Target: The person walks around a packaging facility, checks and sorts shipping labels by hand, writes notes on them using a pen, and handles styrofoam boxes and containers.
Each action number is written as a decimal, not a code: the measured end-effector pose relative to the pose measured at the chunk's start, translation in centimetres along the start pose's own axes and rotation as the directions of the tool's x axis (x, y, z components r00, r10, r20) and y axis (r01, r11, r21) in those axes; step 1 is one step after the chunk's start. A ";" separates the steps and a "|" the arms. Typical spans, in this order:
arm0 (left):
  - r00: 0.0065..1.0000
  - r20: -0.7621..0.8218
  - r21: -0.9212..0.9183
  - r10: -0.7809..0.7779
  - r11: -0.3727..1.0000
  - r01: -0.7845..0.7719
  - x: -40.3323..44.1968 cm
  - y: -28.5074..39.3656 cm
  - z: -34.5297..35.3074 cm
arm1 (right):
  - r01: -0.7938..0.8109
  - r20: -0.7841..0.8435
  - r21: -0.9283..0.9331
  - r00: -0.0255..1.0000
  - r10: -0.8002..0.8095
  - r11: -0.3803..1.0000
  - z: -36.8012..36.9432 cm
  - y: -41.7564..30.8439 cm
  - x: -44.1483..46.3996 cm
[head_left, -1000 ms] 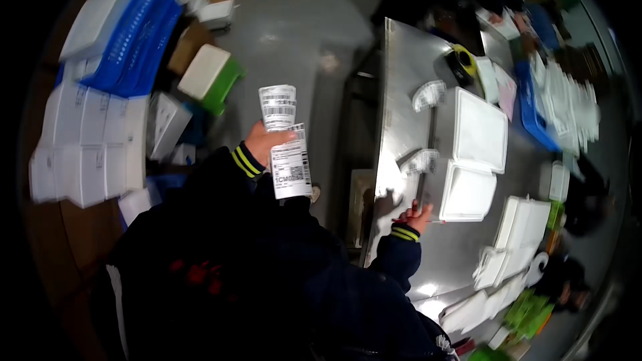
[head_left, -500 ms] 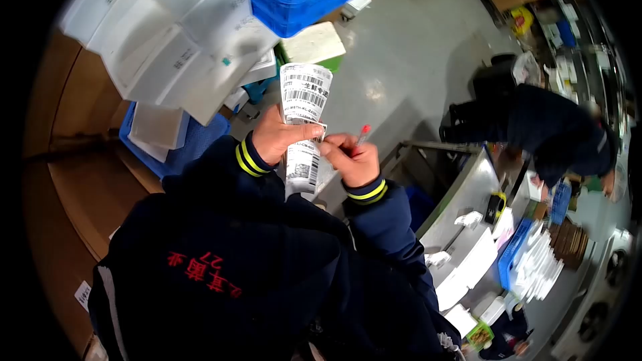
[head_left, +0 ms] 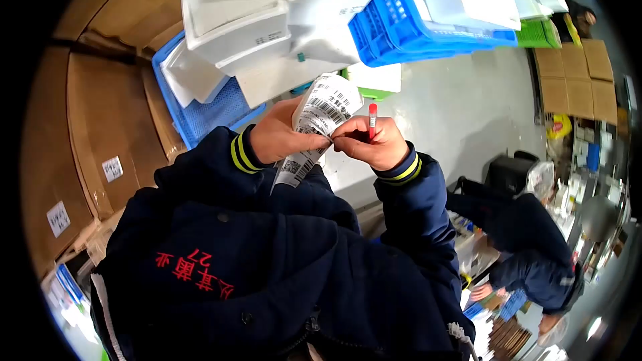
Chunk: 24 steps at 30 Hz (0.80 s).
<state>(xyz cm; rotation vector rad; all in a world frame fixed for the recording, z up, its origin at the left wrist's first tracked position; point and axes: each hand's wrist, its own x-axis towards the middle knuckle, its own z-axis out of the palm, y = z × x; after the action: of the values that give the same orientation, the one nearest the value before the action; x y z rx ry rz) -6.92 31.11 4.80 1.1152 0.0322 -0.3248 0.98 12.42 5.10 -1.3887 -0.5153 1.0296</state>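
White label sheets: curling between both hands, in front of the jacket.
Left hand grip: grasping the sheets, thumb crossing the printed face.
Right hand grip: holding a red pen, fingertips pinching at the sheets' edge.
Sheet edge: apparently undergoing separation; the next move is likely calling for a steady left hold.

The right grip, held over the bench a second ago, has been brought against the left grip at the edge of the paper labels. The red pen, earlier slanted, has been turned upright. The view has been swung left: the blue crate is now shown at the top, the bench mostly lost.
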 end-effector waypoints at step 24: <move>0.813 -0.498 0.046 0.302 0.945 -0.322 -1.3 -2.9 3.9 | -0.315 0.484 0.347 0.867 0.119 0.884 -3.4 2.1 4.5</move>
<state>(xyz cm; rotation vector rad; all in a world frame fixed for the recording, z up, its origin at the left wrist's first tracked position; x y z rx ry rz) -9.51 26.79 4.26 1.1184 0.3123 0.2702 5.38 14.03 1.39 -0.8318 -0.4390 1.5714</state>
